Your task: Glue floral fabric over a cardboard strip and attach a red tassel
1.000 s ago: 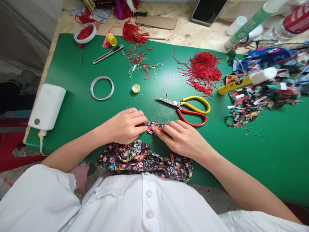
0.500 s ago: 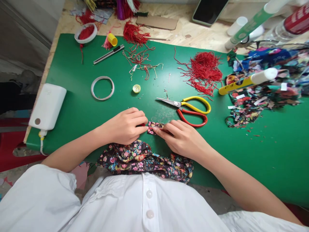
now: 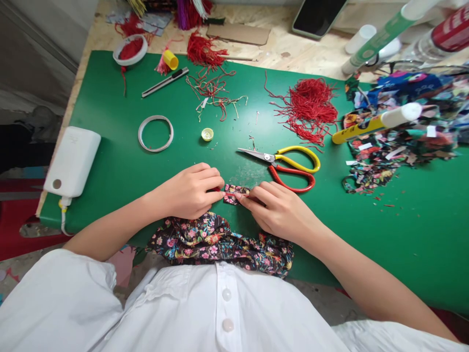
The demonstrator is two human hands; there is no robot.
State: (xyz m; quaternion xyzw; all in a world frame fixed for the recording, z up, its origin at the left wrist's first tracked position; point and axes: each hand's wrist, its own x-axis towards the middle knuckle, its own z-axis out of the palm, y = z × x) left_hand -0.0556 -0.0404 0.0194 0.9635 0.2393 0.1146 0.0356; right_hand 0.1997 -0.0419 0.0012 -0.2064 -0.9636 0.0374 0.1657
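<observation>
A small strip of dark floral fabric [image 3: 236,190] is pinned flat on the green cutting mat [image 3: 120,166], near its front edge, between the two hands and just in front of the yellow-and-red-handled scissors [image 3: 289,166]. A thin red cord appears to be laid along the strip, though the fingers hide most of it. The step in hand is judged to be a fine rolling or folding of the strip around that cord; it is best done with the fabric kept taut between both hands, the edge lined up evenly, and pressure applied by the fingertips only, so that the small piece is not dragged across the mat.

The left hand [image 3: 188,193] is curled, its fingertips drawn together and pressed on the left end of the strip. The right hand [image 3: 280,210] is likewise closed to a pinch, thumb and forefinger clamped on the right end. No gap is seen in either grip.

A larger bundle of the same floral cloth [image 3: 220,242] is draped over the mat's front edge beneath the wrists. A heap of red cord pieces [image 3: 311,105] lies well beyond the scissors.
</observation>
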